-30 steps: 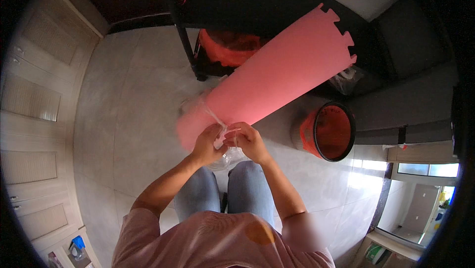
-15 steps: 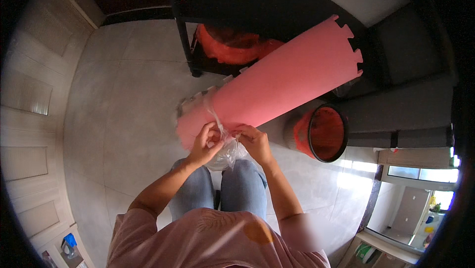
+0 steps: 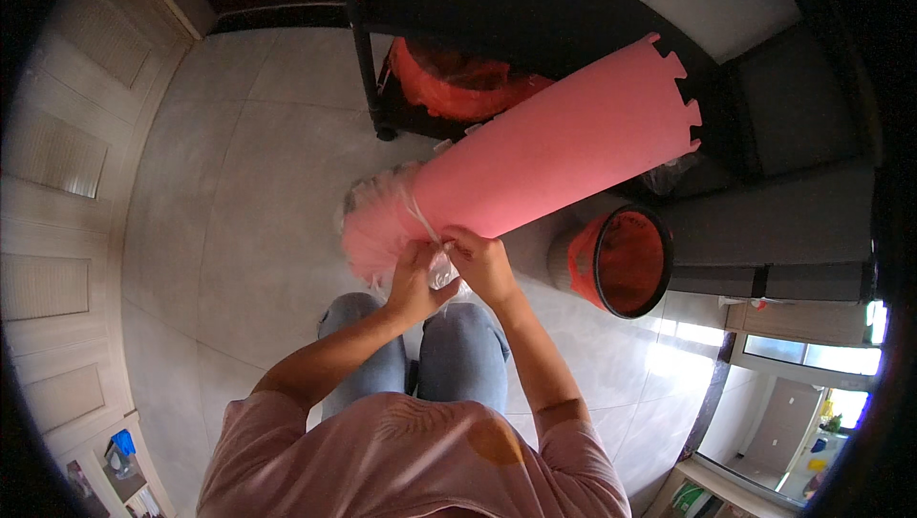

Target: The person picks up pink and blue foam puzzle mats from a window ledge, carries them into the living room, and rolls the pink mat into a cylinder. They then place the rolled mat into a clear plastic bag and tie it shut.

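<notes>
A rolled pink foam mat [image 3: 554,150] with jigsaw-cut ends lies slanted in front of my knees. Clear plastic bag film [image 3: 382,195] covers its lower left end, and a twisted strand of it [image 3: 420,219] runs round the roll. At the roll's near side, my left hand [image 3: 415,281] is closed on the gathered plastic bag. Close beside it, my right hand [image 3: 479,262] pinches the same bag by the twisted part. A crumpled bit of the bag [image 3: 442,272] shows between my hands. My fingertips are partly hidden.
To the right stands a waste bin [image 3: 630,260] with a black rim and red liner. Behind the roll is a black rack [image 3: 368,88] with a red bag [image 3: 458,83] on its low shelf. Pale panelled doors [image 3: 57,222] line the left. Grey tiles [image 3: 248,164] cover the floor.
My hands have drawn closer together, gathering the plastic more tightly. Less loose bag hangs below them over my knees. The roll lies almost as before; the view has shifted slightly.
</notes>
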Available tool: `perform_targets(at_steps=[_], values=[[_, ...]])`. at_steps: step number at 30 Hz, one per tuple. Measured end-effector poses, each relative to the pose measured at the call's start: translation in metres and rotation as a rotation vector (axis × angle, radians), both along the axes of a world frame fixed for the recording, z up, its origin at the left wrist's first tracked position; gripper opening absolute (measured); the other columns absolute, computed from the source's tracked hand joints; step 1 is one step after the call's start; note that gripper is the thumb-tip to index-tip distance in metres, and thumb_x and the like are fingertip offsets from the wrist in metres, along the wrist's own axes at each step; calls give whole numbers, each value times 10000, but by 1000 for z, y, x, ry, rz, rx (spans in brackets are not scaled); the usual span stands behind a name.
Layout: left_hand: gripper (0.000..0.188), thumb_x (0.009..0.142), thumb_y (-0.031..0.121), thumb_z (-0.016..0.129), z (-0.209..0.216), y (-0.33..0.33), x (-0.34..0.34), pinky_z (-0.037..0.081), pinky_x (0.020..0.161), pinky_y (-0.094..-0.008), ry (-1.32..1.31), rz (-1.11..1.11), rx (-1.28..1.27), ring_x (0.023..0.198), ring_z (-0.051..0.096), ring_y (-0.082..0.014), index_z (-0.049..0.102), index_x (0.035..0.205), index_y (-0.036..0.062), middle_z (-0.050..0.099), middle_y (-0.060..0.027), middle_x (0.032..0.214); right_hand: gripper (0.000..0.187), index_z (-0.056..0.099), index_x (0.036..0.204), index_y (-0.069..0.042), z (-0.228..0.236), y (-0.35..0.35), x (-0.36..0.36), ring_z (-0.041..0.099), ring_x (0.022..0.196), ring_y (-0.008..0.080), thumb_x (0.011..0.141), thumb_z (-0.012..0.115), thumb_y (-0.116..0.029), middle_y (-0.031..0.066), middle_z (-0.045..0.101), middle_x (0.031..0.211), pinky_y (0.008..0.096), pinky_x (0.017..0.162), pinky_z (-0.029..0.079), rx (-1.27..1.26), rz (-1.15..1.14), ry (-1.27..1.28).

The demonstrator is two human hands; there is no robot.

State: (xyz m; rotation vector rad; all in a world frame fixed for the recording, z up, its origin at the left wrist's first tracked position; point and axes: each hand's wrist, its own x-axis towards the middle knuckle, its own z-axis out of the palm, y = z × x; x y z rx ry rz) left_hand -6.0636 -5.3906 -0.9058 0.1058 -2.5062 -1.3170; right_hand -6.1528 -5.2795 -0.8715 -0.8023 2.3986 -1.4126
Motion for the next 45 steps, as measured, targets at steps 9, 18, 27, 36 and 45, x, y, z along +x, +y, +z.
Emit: perform_targets(at_steps=[9,18,27,36,45], values=[[240,680,39,603,-24,13,-15,416,683,-412,28,197,-109,830,515,-333,552,912,-2,538,-161,842,167,565,877,9,-13,-7,3,640,669,262,711,577,25,161,622,738,322,599,506,60,-27,151],[145,781,6,562,-13,-27,-5,479,601,-301,-295,-97,314,665,619,-198,601,920,-11,636,-132,809,209,572,956,36,-50,-2,22,618,765,163,755,560,90,85,631,836,264,667,495,-375,-110,-476],[126,780,47,565,0,-12,10,488,623,-371,-147,25,-69,713,613,-309,569,898,3,618,-161,815,178,575,904,-11,-61,-7,41,564,795,116,760,553,91,40,611,887,235,729,448,-746,-274,-806],[156,759,111,601,11,-5,3,476,594,-440,-123,65,-312,694,598,-345,500,841,24,593,-185,765,123,495,820,-72,-49,-8,36,542,857,125,812,532,45,43,591,918,260,818,410,-761,-219,-819],[211,688,130,665,20,-12,2,470,680,-417,-102,20,-369,748,594,-329,529,826,48,607,-134,809,138,456,900,-33,-65,-3,29,539,763,115,816,559,4,41,557,821,247,665,453,-579,-118,-631]])
